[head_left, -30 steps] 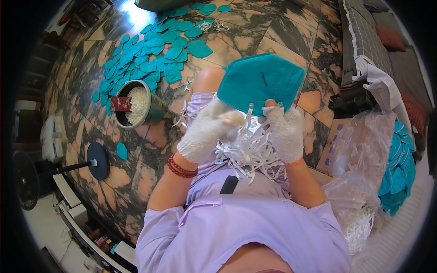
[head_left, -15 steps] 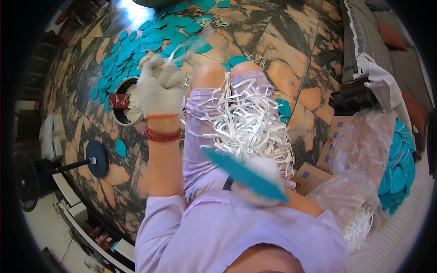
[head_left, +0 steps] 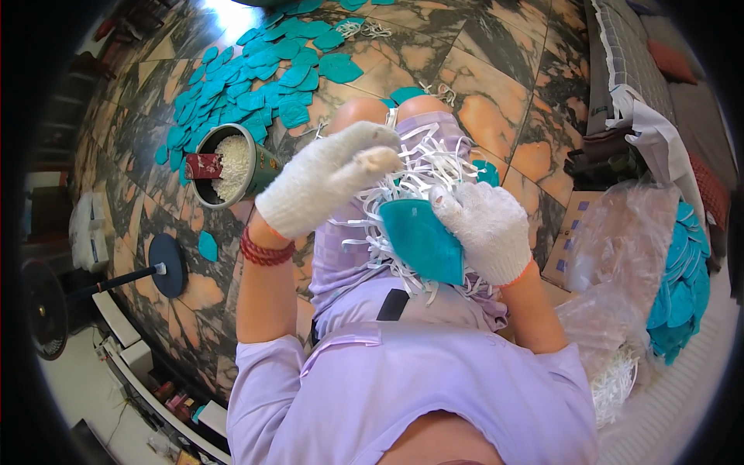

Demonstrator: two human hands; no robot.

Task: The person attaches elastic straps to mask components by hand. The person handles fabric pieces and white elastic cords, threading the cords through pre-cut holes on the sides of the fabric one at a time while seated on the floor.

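Both of my hands wear white knitted gloves with orange cuffs. My right hand (head_left: 492,232) is closed on the edge of a teal face mask (head_left: 425,239), a flat folded piece with a curved outline, held over my lap. To the left and slightly farther off, my left hand (head_left: 329,178) hovers above my thigh. Its fingers reach toward the right with a small gap to the thumb, and nothing shows between them. Beneath both hands, a tangled heap of white straps (head_left: 434,147) covers my lap, partly hidden by the mask and gloves.
Many teal masks (head_left: 240,85) lie spread over the marble floor ahead. A round bin (head_left: 263,167) with white bits and a red piece stands left. At right are a cardboard box (head_left: 570,225), a plastic bag (head_left: 620,240) and more teal masks (head_left: 678,302). A fan (head_left: 167,266) stands left.
The left hand has come down and right from near the bin toward my lap. The right hand has moved forward from my waist with the mask, which now faces up.
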